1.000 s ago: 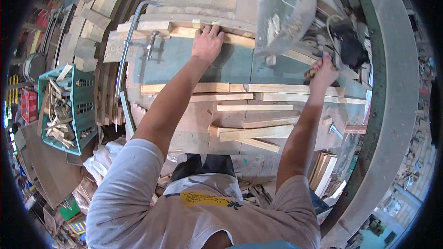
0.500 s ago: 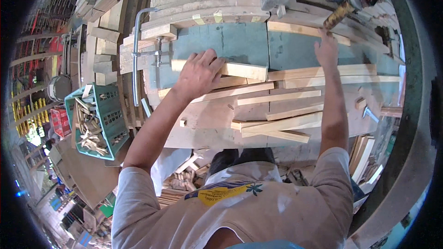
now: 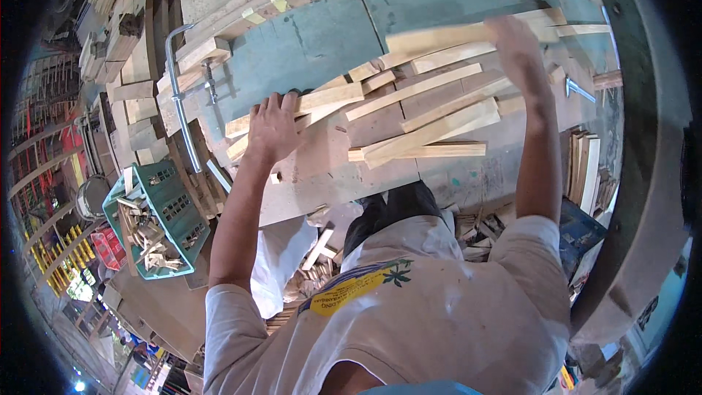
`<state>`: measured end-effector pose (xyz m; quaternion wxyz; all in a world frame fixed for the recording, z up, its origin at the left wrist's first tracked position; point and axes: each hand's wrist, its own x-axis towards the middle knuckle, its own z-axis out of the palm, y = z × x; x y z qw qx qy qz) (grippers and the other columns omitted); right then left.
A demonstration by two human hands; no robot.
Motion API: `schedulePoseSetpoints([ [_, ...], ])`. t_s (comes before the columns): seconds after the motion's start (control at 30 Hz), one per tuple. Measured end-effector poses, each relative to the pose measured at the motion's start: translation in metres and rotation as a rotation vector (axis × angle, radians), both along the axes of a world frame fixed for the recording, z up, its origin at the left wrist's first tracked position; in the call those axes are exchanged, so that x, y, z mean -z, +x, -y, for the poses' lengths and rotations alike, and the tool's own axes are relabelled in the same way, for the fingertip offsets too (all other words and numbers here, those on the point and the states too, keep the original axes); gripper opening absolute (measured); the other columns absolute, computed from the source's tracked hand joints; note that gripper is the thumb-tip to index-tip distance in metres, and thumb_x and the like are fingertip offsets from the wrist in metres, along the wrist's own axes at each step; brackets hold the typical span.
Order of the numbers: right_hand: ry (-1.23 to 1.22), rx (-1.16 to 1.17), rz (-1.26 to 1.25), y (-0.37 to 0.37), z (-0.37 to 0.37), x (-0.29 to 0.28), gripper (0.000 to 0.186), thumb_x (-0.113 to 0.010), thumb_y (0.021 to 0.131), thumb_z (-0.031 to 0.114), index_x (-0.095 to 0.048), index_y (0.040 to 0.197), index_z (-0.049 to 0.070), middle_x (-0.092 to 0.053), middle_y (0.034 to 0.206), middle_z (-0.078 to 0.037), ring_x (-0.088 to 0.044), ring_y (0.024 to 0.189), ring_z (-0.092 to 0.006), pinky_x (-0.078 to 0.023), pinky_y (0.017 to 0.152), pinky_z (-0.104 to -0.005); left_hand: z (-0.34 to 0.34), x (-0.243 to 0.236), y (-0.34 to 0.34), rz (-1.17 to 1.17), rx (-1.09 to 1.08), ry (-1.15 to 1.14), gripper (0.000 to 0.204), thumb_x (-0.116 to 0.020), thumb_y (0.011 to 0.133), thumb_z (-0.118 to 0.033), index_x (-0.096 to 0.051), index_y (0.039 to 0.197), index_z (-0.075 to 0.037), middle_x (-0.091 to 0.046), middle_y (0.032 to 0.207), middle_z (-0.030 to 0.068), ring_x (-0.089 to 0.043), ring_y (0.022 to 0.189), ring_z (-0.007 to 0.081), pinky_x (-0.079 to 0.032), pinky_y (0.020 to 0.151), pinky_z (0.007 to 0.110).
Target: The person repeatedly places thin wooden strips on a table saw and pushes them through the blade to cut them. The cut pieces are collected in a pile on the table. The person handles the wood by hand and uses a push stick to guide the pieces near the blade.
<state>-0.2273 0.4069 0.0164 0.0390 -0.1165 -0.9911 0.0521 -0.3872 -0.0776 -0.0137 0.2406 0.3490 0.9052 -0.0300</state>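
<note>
On the surface (image 3: 322, 175), our left hand (image 3: 273, 130) holds the left stick (image 3: 330, 98), fingers closed; our right hand (image 3: 518, 51), grip too blurred to tell, is at the right stick (image 3: 437, 39). Careless swings could knock the pile (image 3: 431, 133) askew.

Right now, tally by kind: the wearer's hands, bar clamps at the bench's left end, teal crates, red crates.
Hands: 2 (left hand, right hand)
Bar clamp: 1
Teal crate: 1
Red crate: 1
Total: 5
</note>
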Motion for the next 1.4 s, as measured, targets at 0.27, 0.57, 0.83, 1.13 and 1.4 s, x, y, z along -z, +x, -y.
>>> schedulePoseSetpoints([
  [0.27,-0.412,0.199,-0.017,0.081,0.096,0.011,0.027,-0.063,0.099,0.007,-0.074,0.124,0.010,-0.066,0.132,-0.015,-0.057,0.131,-0.0380,-0.047,0.110,-0.0509,0.059,-0.030,0.020,-0.027,-0.117,0.265,0.067,-0.085,0.074,-0.021,-0.055,0.131,-0.003,-0.061,0.121,0.0211,-0.062,0.117,0.0418,-0.050,0.099,0.055],
  [0.57,-0.648,0.499,-0.499,0.109,0.150,0.047,0.045,-0.054,0.111,0.036,-0.065,0.140,0.004,-0.056,0.151,-0.020,-0.052,0.141,-0.0395,-0.040,0.120,-0.0498,-0.113,-0.070,0.055,0.173,0.060,0.382,0.073,-0.075,0.080,-0.043,-0.057,0.134,0.003,-0.066,0.121,0.0278,-0.066,0.118,0.0445,-0.055,0.099,0.054],
  [0.83,-0.292,0.341,-0.186,0.092,0.156,0.033,0.050,-0.067,0.103,0.020,-0.055,0.150,0.007,-0.039,0.163,-0.024,-0.037,0.151,-0.0457,-0.036,0.122,-0.0541,-0.221,-0.013,0.121,0.267,0.133,0.522,0.047,-0.068,0.094,-0.026,-0.062,0.131,0.001,-0.061,0.130,0.0204,-0.062,0.126,0.0373,-0.051,0.102,0.053],
  [1.13,-0.347,0.379,-0.170,0.094,0.149,0.028,0.037,-0.072,0.096,0.010,-0.069,0.132,0.008,-0.048,0.150,-0.020,-0.048,0.136,-0.0391,-0.044,0.113,-0.0514,-0.211,0.037,0.029,-0.104,0.071,0.451,0.030,-0.063,0.096,-0.015,-0.066,0.126,-0.009,-0.061,0.125,0.0127,-0.061,0.118,0.0286,-0.048,0.097,0.047],
  [1.4,-0.307,0.344,-0.335,0.087,0.129,0.040,0.019,-0.073,0.096,0.013,-0.075,0.114,0.008,-0.068,0.122,-0.012,-0.060,0.118,-0.0353,-0.049,0.103,-0.0487,-0.253,0.029,0.042,-0.084,0.256,0.553,0.024,-0.065,0.096,-0.021,-0.076,0.113,-0.009,-0.072,0.118,0.0113,-0.069,0.118,0.0274,-0.048,0.101,0.045],
])
